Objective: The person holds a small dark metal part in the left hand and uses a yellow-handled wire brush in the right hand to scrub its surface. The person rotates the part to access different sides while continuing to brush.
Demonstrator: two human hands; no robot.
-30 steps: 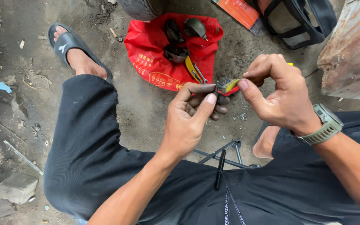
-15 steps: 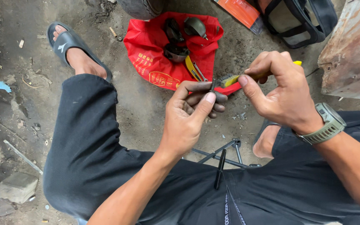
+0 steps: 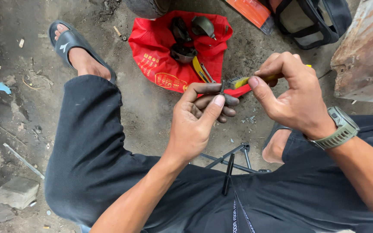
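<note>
Left hand is pinched shut around a small dark metal part, thumb up against the fingertips. Just right of it, touching, a yellow-handled tool runs roughly sideways, tip at the part, handle off to the right, where the right hand grips it closed. All this hangs above the red bag on the floor.

Small dark matt metal part, grimy; yellow-handled pliers with glossy plastic grip; crumpled red plastic bag, slight sheen; dull dark metal pieces on it; rough dusty concrete floor; matt black cloth trousers; olive rubbery watch strap.
</note>
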